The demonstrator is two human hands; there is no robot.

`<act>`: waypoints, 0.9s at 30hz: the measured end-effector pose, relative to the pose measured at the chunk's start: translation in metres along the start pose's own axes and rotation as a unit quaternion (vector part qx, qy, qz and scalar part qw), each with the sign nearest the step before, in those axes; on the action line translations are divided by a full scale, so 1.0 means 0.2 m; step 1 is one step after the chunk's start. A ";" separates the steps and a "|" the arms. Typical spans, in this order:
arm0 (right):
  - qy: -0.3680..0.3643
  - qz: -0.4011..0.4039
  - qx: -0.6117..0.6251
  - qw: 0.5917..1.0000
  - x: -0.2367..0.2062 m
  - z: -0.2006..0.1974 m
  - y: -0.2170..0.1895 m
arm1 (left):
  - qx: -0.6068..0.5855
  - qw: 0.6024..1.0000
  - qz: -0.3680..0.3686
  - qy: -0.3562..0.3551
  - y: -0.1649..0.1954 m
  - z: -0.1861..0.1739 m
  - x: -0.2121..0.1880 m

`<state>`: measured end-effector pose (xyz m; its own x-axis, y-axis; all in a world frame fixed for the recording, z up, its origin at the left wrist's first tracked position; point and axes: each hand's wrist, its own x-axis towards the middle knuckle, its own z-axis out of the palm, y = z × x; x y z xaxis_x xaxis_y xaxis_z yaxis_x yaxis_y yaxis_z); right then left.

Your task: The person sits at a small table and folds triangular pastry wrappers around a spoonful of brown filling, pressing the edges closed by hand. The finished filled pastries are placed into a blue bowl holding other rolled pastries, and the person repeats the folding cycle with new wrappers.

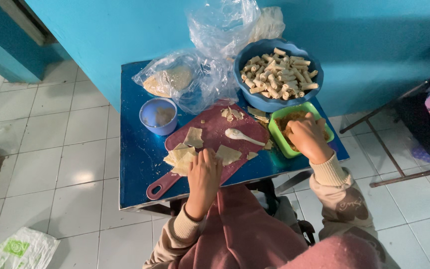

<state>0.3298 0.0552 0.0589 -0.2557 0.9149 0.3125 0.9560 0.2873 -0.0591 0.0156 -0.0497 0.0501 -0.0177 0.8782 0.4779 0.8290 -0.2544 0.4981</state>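
Two hands work: left hand (204,172) lies flat, fingers together, on a wrapper square (227,154) on one maroon cutting board (210,137); right hand (305,135) pinches filling in one green container (276,130).

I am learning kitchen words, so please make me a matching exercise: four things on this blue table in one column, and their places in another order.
Things:
1. white spoon
2. rolled pieces
3. right hand
4. left hand

Places:
A. in the big blue bowl
B. on a dough sheet at the board's near edge
C. lying on the red cutting board
D. in the green container

Pairs: 1-C, 2-A, 3-D, 4-B
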 end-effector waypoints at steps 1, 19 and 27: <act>-0.017 0.016 -0.013 1.000 0.01 -0.03 -0.01 | -0.009 1.000 0.011 0.007 0.00 -0.01 0.00; 0.031 -0.227 0.182 0.956 0.05 -0.03 -0.75 | -0.061 0.997 -0.047 -0.030 -0.03 -0.01 -0.01; 0.094 -0.219 0.244 0.940 -0.10 0.14 -0.77 | -0.005 1.000 -0.022 -0.016 0.00 0.01 -0.02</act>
<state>0.1841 0.0016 0.0350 -0.5363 0.6250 0.5673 0.5726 0.7632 -0.2994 0.0159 -0.0524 0.0472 -0.0362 0.9008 0.4328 0.8216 -0.2197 0.5260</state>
